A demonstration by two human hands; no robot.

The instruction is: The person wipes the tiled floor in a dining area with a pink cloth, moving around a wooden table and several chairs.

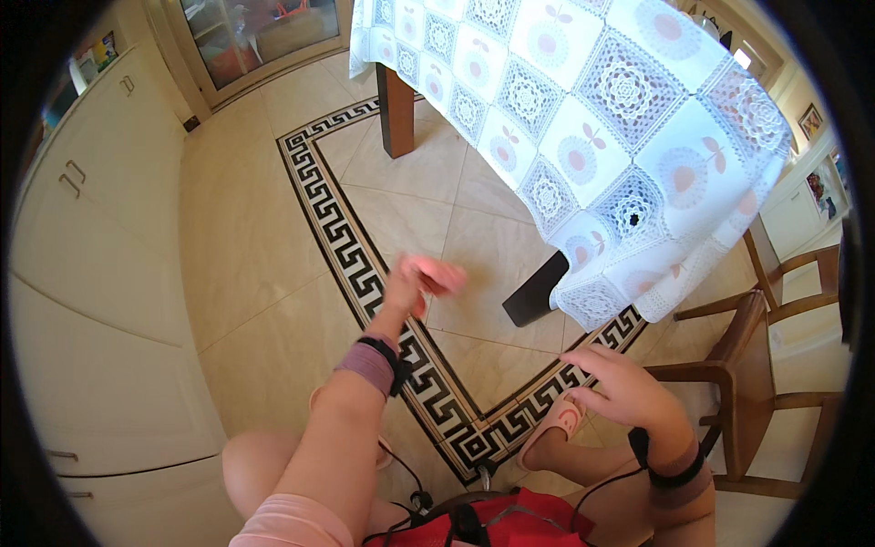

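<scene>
My left hand (403, 290) reaches out low over the tiled floor and grips a small pink cloth-like thing (443, 275). Motion blurs both, so the exact kind of the pink thing cannot be told. To the right, my right hand (618, 383) hangs above a pink slipper (564, 420) on my foot, its fingers spread and holding nothing. Black straps with cables circle both wrists. Beyond my hands stands a table with a white crochet-patterned tablecloth (547, 123). One dark table leg (536, 294) comes down between my two hands, apart from both.
White cabinets (102, 273) with metal handles line the left side. Wooden chairs (745, 383) stand close on the right. Another table leg (396, 116) is farther off, near a glass door (266, 41). A black Greek-key border (348, 253) runs across the floor tiles.
</scene>
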